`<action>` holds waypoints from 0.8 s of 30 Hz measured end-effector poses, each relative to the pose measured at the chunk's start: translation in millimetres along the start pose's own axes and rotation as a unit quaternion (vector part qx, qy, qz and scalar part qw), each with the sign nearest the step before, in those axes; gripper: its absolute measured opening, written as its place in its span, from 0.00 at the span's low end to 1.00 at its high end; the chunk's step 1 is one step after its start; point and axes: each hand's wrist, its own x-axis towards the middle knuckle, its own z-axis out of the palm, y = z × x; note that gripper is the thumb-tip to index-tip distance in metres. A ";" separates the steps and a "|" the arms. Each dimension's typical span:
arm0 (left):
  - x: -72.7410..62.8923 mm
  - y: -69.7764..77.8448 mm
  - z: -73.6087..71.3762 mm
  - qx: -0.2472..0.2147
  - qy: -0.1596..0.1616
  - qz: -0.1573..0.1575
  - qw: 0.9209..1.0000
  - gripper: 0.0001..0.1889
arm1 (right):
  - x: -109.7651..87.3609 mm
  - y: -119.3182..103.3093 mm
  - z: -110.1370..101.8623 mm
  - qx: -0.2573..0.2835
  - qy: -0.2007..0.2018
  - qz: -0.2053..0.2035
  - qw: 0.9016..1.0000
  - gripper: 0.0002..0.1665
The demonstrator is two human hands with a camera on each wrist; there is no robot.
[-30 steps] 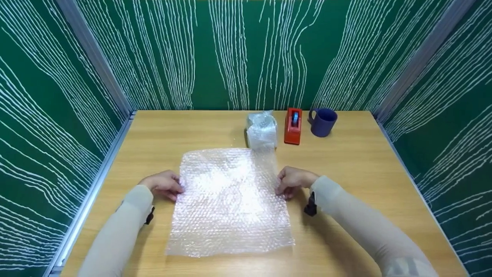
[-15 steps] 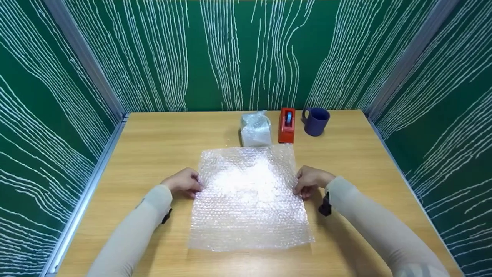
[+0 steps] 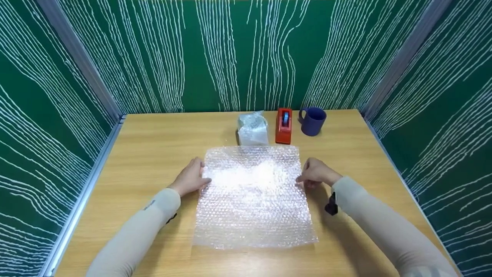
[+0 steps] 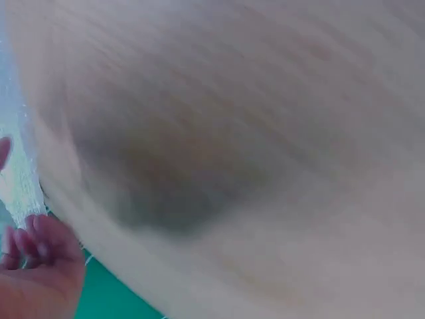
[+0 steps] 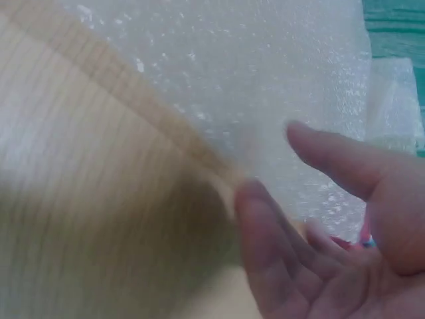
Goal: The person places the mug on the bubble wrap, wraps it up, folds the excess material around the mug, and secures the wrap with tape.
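A sheet of bubble wrap (image 3: pixel 251 215) lies spread over the wooden table in the head view, glare whitening its upper middle. Beside its left edge is my left hand (image 3: pixel 190 177), thumb spread from the fingers and reaching over the edge. My right hand (image 3: pixel 317 172) is at the opposite edge, its fingertips close to the sheet. The right wrist view shows that hand (image 5: pixel 345 246) with a gap between thumb and fingers, the thumb above the wrap (image 5: pixel 246 73). In the left wrist view, the left hand (image 4: pixel 46 272) is partly cut off, its fingers loosely bent.
Just behind the sheet stands a bundle (image 3: pixel 253 130) covered in bubble wrap. To its right are a red tape dispenser (image 3: pixel 283 132) and a dark purple mug (image 3: pixel 313 122). Green walls with white streaks enclose the wooden table (image 3: pixel 153 142) at the back and sides.
The bubble wrap has shifted right, and both hands went with it. Since half a second ago, the hands have moved a little away from me along its edges, and the left thumb has spread out.
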 end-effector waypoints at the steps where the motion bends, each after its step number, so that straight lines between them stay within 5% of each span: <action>1: -0.6 3.1 -0.7 0.026 0.003 0.020 0.999 0.27 | 0.5 -1.5 0.3 -0.007 0.018 -0.021 1.000 0.20; 4: -1.0 10.9 -1.0 0.104 -0.022 0.092 0.990 0.29 | 2.9 -5.3 4.9 -0.038 0.044 -0.092 0.994 0.22; 8: -1.0 16.1 4.5 0.201 -0.087 0.170 0.961 0.39 | 5.4 -5.9 17.3 -0.113 0.027 -0.191 0.975 0.25; 13: -5.5 16.8 12.4 0.271 -0.168 0.182 0.930 0.57 | 3.9 -1.2 33.0 -0.227 -0.023 -0.283 0.931 0.47; 18: -9.2 16.1 15.6 0.292 -0.201 0.169 0.920 0.64 | -3.3 5.2 40.9 -0.262 -0.070 -0.252 0.929 0.65; 24: -6.6 11.9 18.9 0.289 -0.195 0.157 0.924 0.65 | -2.2 9.4 43.5 -0.265 -0.064 -0.233 0.933 0.67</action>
